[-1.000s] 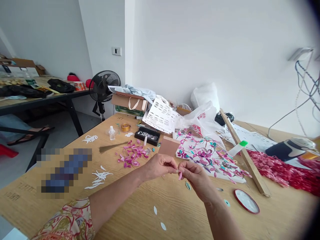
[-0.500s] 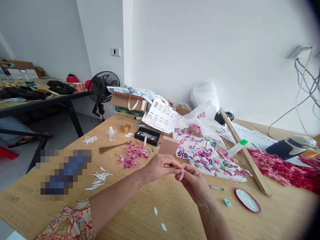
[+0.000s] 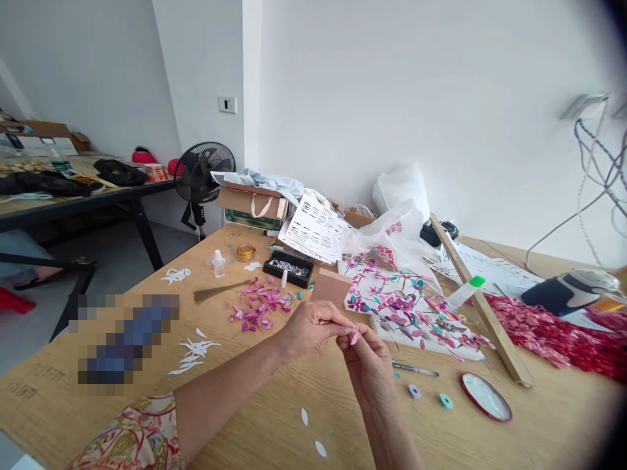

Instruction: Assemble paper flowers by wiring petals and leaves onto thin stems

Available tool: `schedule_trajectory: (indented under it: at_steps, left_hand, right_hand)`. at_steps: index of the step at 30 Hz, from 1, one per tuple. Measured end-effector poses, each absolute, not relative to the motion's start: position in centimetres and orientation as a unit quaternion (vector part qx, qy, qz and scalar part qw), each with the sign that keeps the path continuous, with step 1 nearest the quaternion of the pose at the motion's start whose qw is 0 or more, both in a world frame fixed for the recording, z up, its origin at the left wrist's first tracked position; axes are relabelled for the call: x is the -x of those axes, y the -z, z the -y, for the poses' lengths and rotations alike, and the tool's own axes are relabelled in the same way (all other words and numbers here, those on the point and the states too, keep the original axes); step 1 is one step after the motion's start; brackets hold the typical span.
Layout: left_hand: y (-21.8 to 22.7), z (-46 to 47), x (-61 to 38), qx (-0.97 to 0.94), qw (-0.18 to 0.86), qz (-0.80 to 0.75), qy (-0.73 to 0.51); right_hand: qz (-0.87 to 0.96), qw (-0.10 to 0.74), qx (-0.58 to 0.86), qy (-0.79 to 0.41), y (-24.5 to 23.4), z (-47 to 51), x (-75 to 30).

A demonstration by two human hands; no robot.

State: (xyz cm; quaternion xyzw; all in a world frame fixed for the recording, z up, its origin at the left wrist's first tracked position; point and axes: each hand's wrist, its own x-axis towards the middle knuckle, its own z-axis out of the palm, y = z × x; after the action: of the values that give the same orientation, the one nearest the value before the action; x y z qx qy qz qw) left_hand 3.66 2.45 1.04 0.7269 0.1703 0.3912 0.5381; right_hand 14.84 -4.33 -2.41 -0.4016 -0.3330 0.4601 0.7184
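Observation:
Between my two hands is a small pink petal, pinched at the fingertips above the table. My left hand comes in from the left with its fingers closed at the petal's upper end. My right hand grips the petal from the right with thumb and fingers. Behind my left wrist lies a loose pile of pink petals. A pinkish block stands just beyond the hands. To its right, a white sheet bears many pink and purple flower pieces.
White leaf shapes lie at the left and in front. On the right are a pen-like tool, a purple spool, a teal spool, a red-rimmed dish and a wooden bar. A black tray stands behind.
My right hand has moved a little left and turned more upright, uncovering the purple spool and more of the pen-like tool. My left hand has barely moved.

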Motion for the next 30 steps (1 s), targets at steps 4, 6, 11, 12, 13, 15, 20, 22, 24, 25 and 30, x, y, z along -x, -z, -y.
schedule_trajectory:
  at_steps: [4,6,11,12,13,15,20,22,24,25,30]
  left_hand:
    - [-1.2,-2.2,-3.7,-0.745,0.502,-0.191,-0.396]
    - [-1.1,-2.1,-3.7,-0.759,0.478,-0.188,-0.401]
    - [-0.7,-1.9,-3.8,-0.764,0.45,-0.187,-0.423]
    - [-0.6,-1.9,-3.8,-0.763,0.446,-0.189,-0.428]
    - [-0.6,-1.9,-3.8,-0.764,0.441,-0.192,-0.43]
    - [-0.6,-2.0,-3.9,-0.764,0.432,-0.205,-0.434]
    - [-0.7,-2.2,-3.8,-0.758,0.431,-0.225,-0.435]
    - [-0.7,-2.1,-3.8,-0.754,0.434,-0.225,-0.438]
    - [-0.7,-2.0,-3.8,-0.751,0.436,-0.227,-0.44]
    - [-0.7,-2.0,-3.9,-0.75,0.437,-0.228,-0.44]
    - [-0.4,-2.1,-4.1,-0.735,0.454,-0.251,-0.437]
  right_hand:
    - [0.328,0.731,0.407,-0.438,2.6,4.3,-14.6]
    - [0.327,0.737,0.41,-0.427,2.7,4.3,-14.5]
    - [0.326,0.743,0.42,-0.406,2.7,4.2,-14.1]
    - [0.326,0.744,0.423,-0.403,2.7,4.1,-14.1]
    - [0.325,0.743,0.427,-0.4,2.8,4.2,-14.1]
    - [0.32,0.743,0.436,-0.395,2.8,4.2,-14.3]
    - [0.284,0.761,0.445,-0.376,2.6,5.0,-16.0]
    - [0.278,0.753,0.462,-0.377,2.1,5.4,-16.4]
    - [0.292,0.719,0.498,-0.386,1.6,5.6,-16.5]
    - [0.307,0.696,0.518,-0.391,1.3,5.7,-16.4]
    - [0.379,0.621,0.569,-0.383,0.7,5.7,-15.4]
